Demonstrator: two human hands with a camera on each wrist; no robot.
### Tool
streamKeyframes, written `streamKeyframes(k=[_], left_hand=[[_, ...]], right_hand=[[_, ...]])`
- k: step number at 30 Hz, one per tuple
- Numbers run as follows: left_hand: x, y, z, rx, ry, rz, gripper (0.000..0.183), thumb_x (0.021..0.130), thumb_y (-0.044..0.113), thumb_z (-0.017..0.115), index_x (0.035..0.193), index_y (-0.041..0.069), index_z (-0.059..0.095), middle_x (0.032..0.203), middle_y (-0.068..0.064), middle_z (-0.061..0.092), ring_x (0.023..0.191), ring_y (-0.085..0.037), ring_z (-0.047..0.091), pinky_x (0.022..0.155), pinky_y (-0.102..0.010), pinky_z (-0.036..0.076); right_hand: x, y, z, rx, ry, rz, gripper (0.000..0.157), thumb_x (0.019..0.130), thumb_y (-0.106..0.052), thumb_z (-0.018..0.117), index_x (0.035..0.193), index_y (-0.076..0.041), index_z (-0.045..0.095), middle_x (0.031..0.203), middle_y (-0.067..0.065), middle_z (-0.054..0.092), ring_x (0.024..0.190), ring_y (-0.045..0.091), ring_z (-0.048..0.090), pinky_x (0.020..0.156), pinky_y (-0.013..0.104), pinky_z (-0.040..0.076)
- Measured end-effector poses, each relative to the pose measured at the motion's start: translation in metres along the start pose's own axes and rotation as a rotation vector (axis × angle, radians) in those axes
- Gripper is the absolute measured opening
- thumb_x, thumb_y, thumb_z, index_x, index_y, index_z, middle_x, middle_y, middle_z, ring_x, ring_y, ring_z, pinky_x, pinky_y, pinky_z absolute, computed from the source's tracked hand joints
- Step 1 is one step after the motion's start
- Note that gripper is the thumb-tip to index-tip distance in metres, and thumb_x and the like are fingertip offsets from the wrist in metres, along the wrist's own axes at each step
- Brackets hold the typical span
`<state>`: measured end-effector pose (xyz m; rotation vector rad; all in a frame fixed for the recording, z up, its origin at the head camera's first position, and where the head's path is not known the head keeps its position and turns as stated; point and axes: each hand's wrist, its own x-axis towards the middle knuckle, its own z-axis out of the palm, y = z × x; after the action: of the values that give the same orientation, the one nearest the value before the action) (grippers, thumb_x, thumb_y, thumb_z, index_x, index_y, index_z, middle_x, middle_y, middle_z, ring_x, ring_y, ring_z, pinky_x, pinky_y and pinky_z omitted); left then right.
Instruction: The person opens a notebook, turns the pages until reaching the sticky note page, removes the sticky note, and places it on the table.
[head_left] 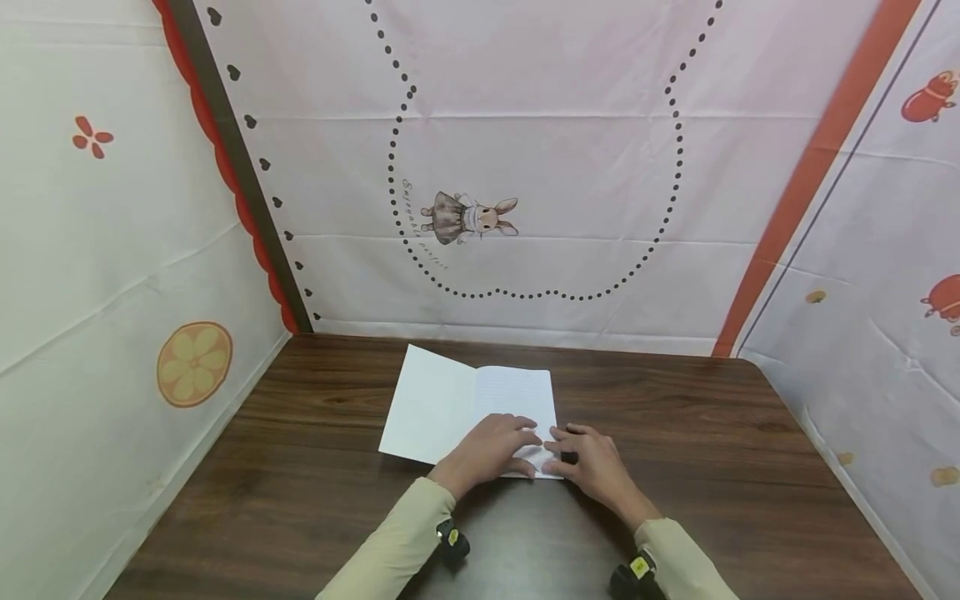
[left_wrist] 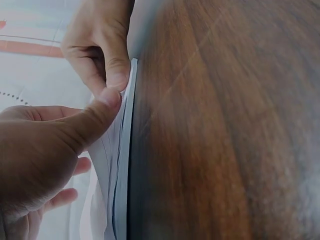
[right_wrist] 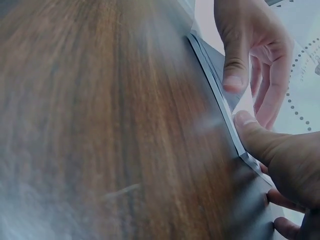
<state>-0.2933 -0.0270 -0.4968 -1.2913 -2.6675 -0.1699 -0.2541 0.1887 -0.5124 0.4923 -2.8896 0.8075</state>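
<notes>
An open notebook [head_left: 437, 404] lies on the table, its blank left side spread out and its lined page [head_left: 513, 387] on the right. My left hand [head_left: 491, 446] reaches over the lower part of that page, thumb by the near edge, fingers further up. My right hand [head_left: 592, 462] is at the near right corner, with its thumb [right_wrist: 250, 127] against the notebook's edge. In the left wrist view the two thumb tips almost meet at a lifted, bent sheet [left_wrist: 103, 155]. Both hands appear to pinch this sheet, though the fingers behind it are partly hidden.
The dark wooden table [head_left: 315, 492] extends around the notebook. A patterned cloth [head_left: 585, 183] with a rabbit print hangs behind it, and printed cloths also stand at the left and right sides. Small black cameras [head_left: 453, 546] are strapped to both wrists.
</notes>
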Motion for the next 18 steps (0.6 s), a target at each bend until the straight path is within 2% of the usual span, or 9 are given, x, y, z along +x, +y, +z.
streamKeyframes(k=[3, 6, 8, 13, 18], left_hand=[[-0.0006, -0.0002, 0.0023, 0.044, 0.047, 0.014, 0.027, 0.093, 0.039, 0.075, 0.115, 0.023, 0.078, 0.132, 0.001, 0.069, 0.121, -0.015, 0.065, 0.105, -0.034, 0.049], [-0.0010, 0.0008, 0.0044, 0.066, 0.078, -0.007, 0.017, 0.095, 0.029, 0.074, 0.110, 0.024, 0.079, 0.131, 0.002, 0.069, 0.122, -0.014, 0.064, 0.106, -0.032, 0.048], [-0.0015, 0.0017, 0.0050, 0.069, 0.086, -0.039, 0.015, 0.096, 0.026, 0.072, 0.109, 0.023, 0.079, 0.131, 0.003, 0.069, 0.123, -0.014, 0.064, 0.107, -0.033, 0.047], [-0.0036, 0.0037, 0.0016, 0.098, 0.136, -0.137, 0.017, 0.098, 0.024, 0.067, 0.111, 0.021, 0.077, 0.130, 0.002, 0.070, 0.124, -0.016, 0.063, 0.111, -0.044, 0.045], [-0.0068, 0.0028, -0.0037, 0.140, 0.225, -0.210, 0.018, 0.097, 0.024, 0.067, 0.112, 0.020, 0.076, 0.131, 0.001, 0.069, 0.124, -0.018, 0.063, 0.110, -0.049, 0.046]], right_hand=[[-0.0002, 0.0005, 0.0001, 0.005, -0.007, 0.007, 0.042, 0.082, -0.033, 0.085, 0.119, -0.015, 0.078, 0.138, 0.003, 0.066, 0.136, 0.035, 0.052, 0.106, 0.064, 0.038], [0.0004, 0.0006, 0.0000, -0.010, -0.006, 0.006, 0.048, 0.080, -0.034, 0.086, 0.123, -0.013, 0.076, 0.138, 0.005, 0.066, 0.135, 0.036, 0.054, 0.105, 0.063, 0.039], [0.0010, 0.0005, 0.0005, -0.012, -0.012, 0.021, 0.057, 0.080, -0.036, 0.086, 0.129, -0.011, 0.072, 0.138, 0.006, 0.066, 0.134, 0.036, 0.054, 0.106, 0.062, 0.039], [0.0018, -0.0005, 0.0004, -0.017, -0.013, 0.051, 0.073, 0.079, -0.037, 0.087, 0.139, -0.004, 0.063, 0.141, 0.013, 0.063, 0.133, 0.037, 0.055, 0.109, 0.063, 0.039], [0.0028, -0.0007, 0.0003, -0.027, -0.012, 0.024, 0.068, 0.078, -0.036, 0.087, 0.135, -0.004, 0.067, 0.146, 0.013, 0.059, 0.134, 0.038, 0.055, 0.109, 0.064, 0.040]])
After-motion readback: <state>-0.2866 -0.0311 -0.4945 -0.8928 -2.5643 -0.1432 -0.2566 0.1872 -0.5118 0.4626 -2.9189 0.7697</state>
